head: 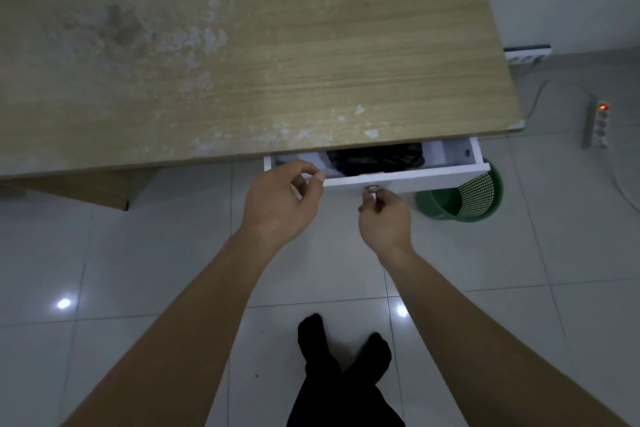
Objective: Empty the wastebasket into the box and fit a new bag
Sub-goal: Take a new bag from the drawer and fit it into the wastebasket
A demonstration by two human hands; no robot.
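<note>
A white drawer (408, 180) is pulled partly out from under the desk (242, 62); black bags (375, 159) lie inside it. Its metal knob (372, 188) is pinched by the right hand (384, 218). The drawer's front edge is gripped by the curled fingers of the left hand (280, 204). A green wastebasket (460, 199) stands on the floor tiles just right of the drawer, part hidden under its corner.

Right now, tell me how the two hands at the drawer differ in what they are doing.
The right hand pinches the metal knob on the drawer front, while the left hand holds no knob; its curled fingers sit at the drawer's front edge. The right hand sits below the front panel, the left hand higher, level with the opening, near the black bags inside. Both reach toward the same partly open drawer.
</note>
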